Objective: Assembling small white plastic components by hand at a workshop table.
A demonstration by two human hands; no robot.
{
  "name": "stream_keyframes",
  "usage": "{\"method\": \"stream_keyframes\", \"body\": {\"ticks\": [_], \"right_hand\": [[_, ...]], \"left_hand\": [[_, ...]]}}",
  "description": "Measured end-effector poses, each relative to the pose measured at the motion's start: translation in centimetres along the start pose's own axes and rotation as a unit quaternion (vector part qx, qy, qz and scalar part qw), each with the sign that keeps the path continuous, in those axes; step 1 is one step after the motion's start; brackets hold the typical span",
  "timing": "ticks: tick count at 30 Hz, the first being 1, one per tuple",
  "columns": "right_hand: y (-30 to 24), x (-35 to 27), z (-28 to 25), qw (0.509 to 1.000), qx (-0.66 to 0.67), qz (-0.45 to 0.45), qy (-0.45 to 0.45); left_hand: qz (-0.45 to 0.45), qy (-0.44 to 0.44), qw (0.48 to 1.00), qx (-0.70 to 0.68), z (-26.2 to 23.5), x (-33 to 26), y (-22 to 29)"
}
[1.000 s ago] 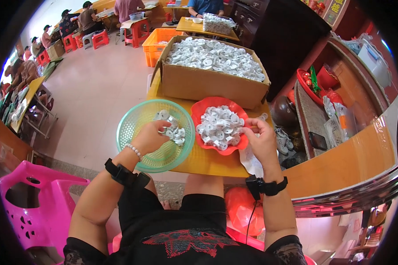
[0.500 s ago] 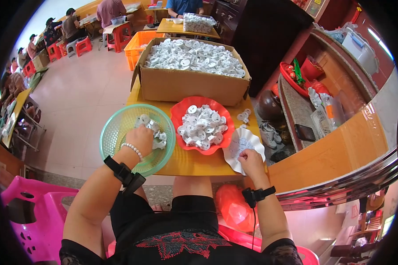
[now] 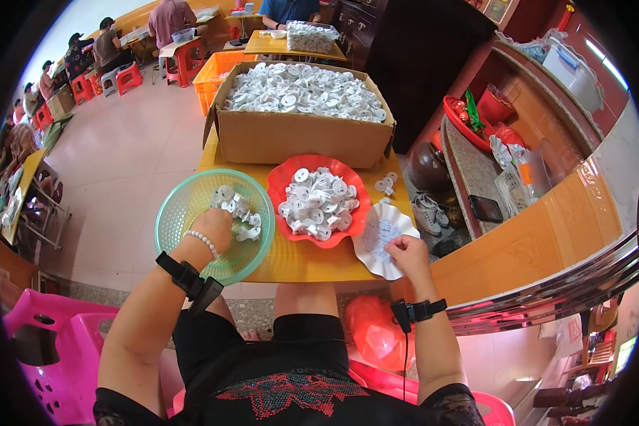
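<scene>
- Both hands work over the near edge of a yellow surface (image 3: 298, 259): the left hand (image 3: 213, 228) lies curled, palm down, inside a round green plastic mesh basket (image 3: 181, 213), resting on small white plastic discs (image 3: 238, 213); whether it grips any cannot be told. The right hand (image 3: 407, 253) pinches the near rim of a white scalloped paper plate (image 3: 382, 238) between thumb and fingers.
- Farthest back on the surface stands a large open brown cardboard box (image 3: 298, 138), heaped with white discs, its long axis running left to right across the view.
- Between basket and paper plate sits a red wavy-edged plastic dish (image 3: 280, 181) full of more white discs, just in front of the box.
- That paper plate hangs partly over the surface's right front corner, tilted toward the person.
- A few loose white discs (image 3: 385, 184) lie by the box's right corner.
- Around: pale tiled floor (image 3: 135, 156), pink plastic chair (image 3: 42, 341) at lower left, orange crate (image 3: 216, 71) behind the box, other people (image 3: 167, 18) seated at far tables on red stools (image 3: 124, 77).
</scene>
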State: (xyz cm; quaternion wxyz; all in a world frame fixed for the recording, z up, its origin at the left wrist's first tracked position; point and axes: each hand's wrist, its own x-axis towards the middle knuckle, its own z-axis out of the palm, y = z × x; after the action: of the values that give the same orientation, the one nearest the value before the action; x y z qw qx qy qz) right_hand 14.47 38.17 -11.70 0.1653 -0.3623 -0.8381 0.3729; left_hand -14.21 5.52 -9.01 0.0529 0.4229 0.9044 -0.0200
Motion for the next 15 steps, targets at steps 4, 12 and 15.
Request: {"method": "stream_keyframes", "body": {"ticks": [4,12,15], "right_hand": [[0.4,0.2,0.1,0.999,0.047,0.014,0.006],[-1.7,-0.8,-0.5,0.996,0.018,-0.075,0.040],[-6.9,-2.7,-0.2,0.961,0.269,-0.041,-0.051]], "left_hand": [[-0.048,0.031,0.997,-0.052,-2.1,-1.0,0.4],[-0.110,-0.083,0.643,-0.753,-7.4,-4.7,2.1],[-0.047,-0.121,0.460,-0.878,-8.0,-6.9,4.1]]}}
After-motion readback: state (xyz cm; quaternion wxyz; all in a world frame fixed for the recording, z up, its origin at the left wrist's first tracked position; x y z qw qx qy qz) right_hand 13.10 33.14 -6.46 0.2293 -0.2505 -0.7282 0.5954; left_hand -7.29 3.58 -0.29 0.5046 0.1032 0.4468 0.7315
